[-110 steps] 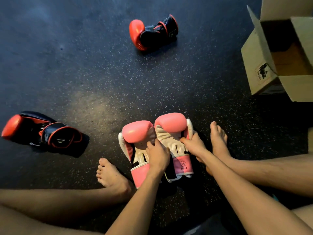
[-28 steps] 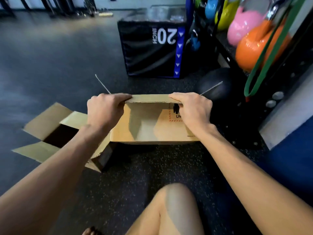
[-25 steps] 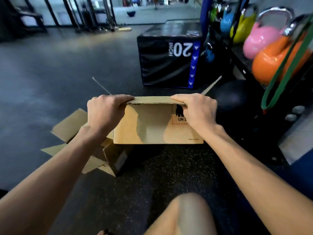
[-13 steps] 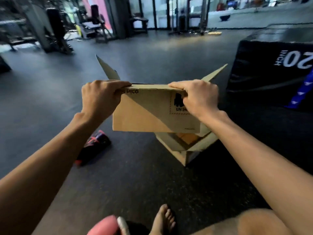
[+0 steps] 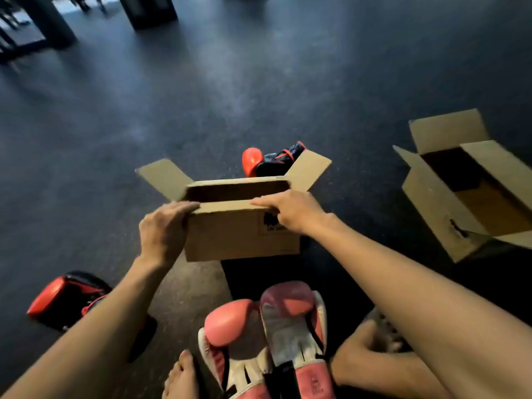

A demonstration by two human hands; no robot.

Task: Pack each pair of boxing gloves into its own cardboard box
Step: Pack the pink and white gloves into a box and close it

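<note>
Dark gym floor point(image 5: 259, 82). Spare box point(image 5: 431, 214) open at right, cropped by frame. I see left hand point(image 5: 162, 228) and right hand point(image 5: 293, 211) gripping near rim of middle box point(image 5: 236, 234). Pink gloves point(image 5: 288, 303) at bottom edge, cuffs cropped. Far red-black glove point(image 5: 253, 161) half behind flap; near red-black glove point(image 5: 57, 295) partly under forearm.

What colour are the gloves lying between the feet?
The gloves are pink and white; head view.
</note>
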